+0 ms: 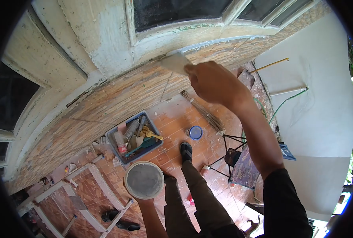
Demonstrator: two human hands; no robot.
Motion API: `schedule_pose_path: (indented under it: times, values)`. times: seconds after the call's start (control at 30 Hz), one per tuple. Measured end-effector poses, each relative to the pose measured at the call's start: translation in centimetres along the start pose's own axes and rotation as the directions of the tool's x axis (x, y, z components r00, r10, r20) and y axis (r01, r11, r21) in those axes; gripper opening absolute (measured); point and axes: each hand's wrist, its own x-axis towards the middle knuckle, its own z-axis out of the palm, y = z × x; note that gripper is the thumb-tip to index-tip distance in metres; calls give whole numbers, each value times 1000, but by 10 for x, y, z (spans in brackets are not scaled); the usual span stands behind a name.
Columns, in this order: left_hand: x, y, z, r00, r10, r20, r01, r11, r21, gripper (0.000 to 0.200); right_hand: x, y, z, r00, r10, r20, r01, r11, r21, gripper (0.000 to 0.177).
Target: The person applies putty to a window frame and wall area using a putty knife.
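Note:
My right hand [218, 83] is closed round a flat, pale putty knife [175, 63], whose blade lies at the lower edge of the worn window frame [117, 55], just above the stone-pattern wall. Lower down, my left hand [133, 195] holds a round tub [144, 180] of grey paste from beneath; most of its fingers are hidden under the tub. A strip of white filler [224, 41] runs along the frame's lower edge to the right of the blade.
On the tiled floor stand a grey bin [133, 137] of tools and bottles, a blue-lidded can [195, 133], a stick broom [203, 112] and a folding chair [244, 168]. A wooden frame [101, 186] and dark shoes [120, 220] lie at lower left.

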Motion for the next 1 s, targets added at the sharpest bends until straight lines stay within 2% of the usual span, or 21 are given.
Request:
schedule_pose_path:
  times: [0.03, 0.07, 0.13, 0.23, 0.33, 0.43, 0.63, 0.73, 0.83, 0.93, 1.0]
  values:
    - [1, -1, 2, 1000, -28, -9, 28, 999, -31, 69, -7, 2, 7, 991, -31, 130, 40, 997, -67, 28]
    - [-3, -2, 3, 1000, -8, 27, 7, 999, 36, 70, -16, 4, 18, 964, -50, 262, 86, 988, -126, 31]
    - [-7, -3, 6, 993, 35, 109, -53, 985, 166, 73, -47, 15, 71, 986, -58, 156, 73, 993, -94, 32]
    - [-6, -4, 5, 982, -8, 188, 11, 1000, -17, 72, -71, 3, 73, 998, -19, 64, 16, 998, 53, 34]
    - [-3, 0, -8, 997, -18, 82, 20, 999, -34, 73, -67, -6, 61, 989, -4, -146, 32, 981, 191, 34]
    - [-5, 9, -2, 999, -5, -44, 5, 1000, 5, 66, -50, -8, 57, 950, 14, -313, 63, 970, 233, 37]
    - [-2, 20, -16, 998, 65, 24, -66, 998, 23, 70, -5, 4, 90, 839, 16, -545, 128, 966, 225, 41]
    - [2, 21, -6, 996, 83, 36, -85, 995, 55, 71, 2, -9, 115, 857, 55, -512, 24, 989, 147, 40]
    - [-1, 16, -15, 979, 173, 107, -191, 963, 188, 69, -10, -13, 107, 889, 83, -450, 27, 972, 231, 40]
    - [0, 17, -8, 999, -8, -35, 6, 998, -57, 67, -48, -9, 99, 980, 3, -199, 36, 980, 194, 41]
    - [-2, 15, 0, 998, -32, -52, 27, 996, -88, 67, -69, -20, 107, 969, 23, -244, 38, 969, 243, 43]
